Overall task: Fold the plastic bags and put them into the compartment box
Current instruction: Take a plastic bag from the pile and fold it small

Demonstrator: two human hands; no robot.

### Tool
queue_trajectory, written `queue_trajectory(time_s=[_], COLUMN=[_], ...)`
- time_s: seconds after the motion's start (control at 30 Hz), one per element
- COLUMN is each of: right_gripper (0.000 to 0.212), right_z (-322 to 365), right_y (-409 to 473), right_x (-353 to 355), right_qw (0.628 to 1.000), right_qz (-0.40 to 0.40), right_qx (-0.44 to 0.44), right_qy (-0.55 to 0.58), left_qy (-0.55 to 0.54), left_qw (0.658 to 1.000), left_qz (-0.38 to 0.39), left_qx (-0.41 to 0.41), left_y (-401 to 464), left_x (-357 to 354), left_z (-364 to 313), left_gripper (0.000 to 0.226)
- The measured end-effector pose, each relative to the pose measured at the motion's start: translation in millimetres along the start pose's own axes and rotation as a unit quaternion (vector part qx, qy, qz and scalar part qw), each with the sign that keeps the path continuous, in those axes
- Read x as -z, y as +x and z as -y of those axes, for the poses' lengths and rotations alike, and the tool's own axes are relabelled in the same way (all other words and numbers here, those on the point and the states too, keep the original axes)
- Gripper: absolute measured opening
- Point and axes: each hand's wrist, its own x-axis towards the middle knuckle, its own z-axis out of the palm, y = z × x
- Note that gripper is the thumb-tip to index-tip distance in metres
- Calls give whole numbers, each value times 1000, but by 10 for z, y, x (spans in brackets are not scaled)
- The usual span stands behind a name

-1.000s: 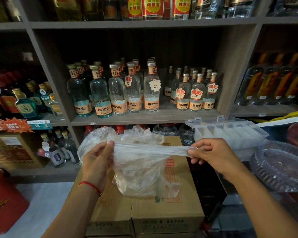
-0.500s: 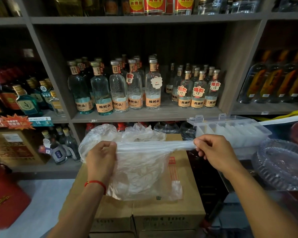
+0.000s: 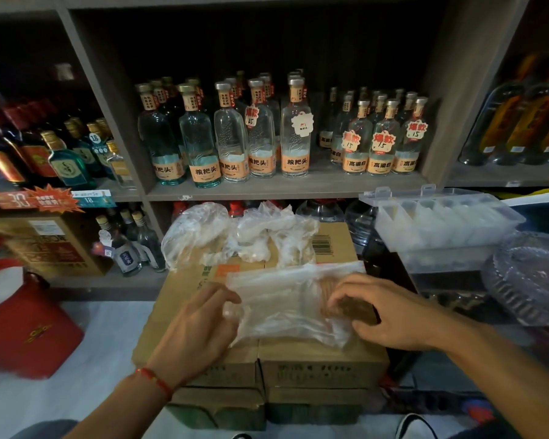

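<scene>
One clear bag [image 3: 286, 299] lying flat and crumpled on top of the cartons [image 3: 317, 365], near the front edge. Left edge of it pinched between thumb and curled fingers of the left hand [image 3: 200, 324], a red string [image 3: 154, 380] round that wrist. Right edge under the right hand [image 3: 390, 315], fingers bent and tips pressing the plastic down; whether pinching or only pressing, cannot tell. Farther back on the same cartons, a loose heap of more bags [image 3: 235, 232], unfolded and puffed up, apart from the one in hand. Right of the heap, at about the same depth, the compartment box [image 3: 441, 223], clear, lid [image 3: 403, 194] tipped open toward the far side, several of its cells showing white contents, too blurred to tell more. Just near of the box on the right, a ribbed clear dish [image 3: 533, 277]. Behind everything, a shelf unit [image 3: 282, 186] with rows of clear bottles [image 3: 260, 134] bearing orange labels, darker bottles [image 3: 61, 153] in the left bay. Down left on the floor, a red bag [image 3: 26, 334], blurred.
</scene>
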Motion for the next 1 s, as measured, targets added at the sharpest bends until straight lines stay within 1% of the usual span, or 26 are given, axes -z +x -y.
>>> queue_trajectory(time_s=[0.07, 0.13, 0.2, 0.3, 0.37, 0.43, 0.5, 0.57, 0.63, 0.7, 0.8, 0.83, 0.93, 1.0], right_gripper=[52, 57, 47, 18, 9, 9, 11, 15, 13, 12, 11, 12, 15, 16], right_z=[-32, -22, 11, 8, -33, -97, -146, -171, -167, -149, -129, -119, -92, -68], right_y=[-58, -77, -63, -54, -92, -162, -238, -291, -313, -316, -317, -319, -327, -329], right_x=[-112, -221, -289, -289, -235, -166, -114, -103, -115, -134, -125, -109, -53, -24], right_qw=[999, 999, 999, 999, 999, 997, 994, 993, 992, 989, 982, 977, 957, 943], right_qz=[41, 45, 19, -14, -25, -44, -57, -67, -78, -89, -103, -110, -144, -156], right_qx=[12, 10, 1, -10, -36, -68, -88, -93, -101, -107, -119, -125, -129, -124], right_qy=[0, -8, -28, -48, -29, -1, 5, 1, 12, 42, 106, 134, 218, 268], left_qy=[6, 35, 68, 75, 73, 92, 102, 107, 108, 80, 39, 26, -39, -87], left_qw=[998, 994, 990, 990, 991, 991, 992, 992, 991, 995, 997, 996, 994, 986], left_qz=[57, 95, 105, 96, 93, 83, 65, 49, 34, 7, -52, -68, -94, -99], left_qx=[-23, -38, -60, -69, -64, -53, -44, -51, -65, -60, -50, -42, 33, 102], left_y=[-150, -245, -288, -316, -344, -388, -423, -448, -473, -490, -468, -450, -390, -363], left_x=[-32, -79, -111, -87, -52, -31, -18, -17, -32, -40, -31, -24, 6, 4], left_z=[59, 92, 110, 133, 126, 114, 88, 58, 26, 0, -65, -85, -142, -161], left_gripper=[37, 50, 59, 54, 52, 53, 54, 49, 42, 38, 43, 39, 13, 11])
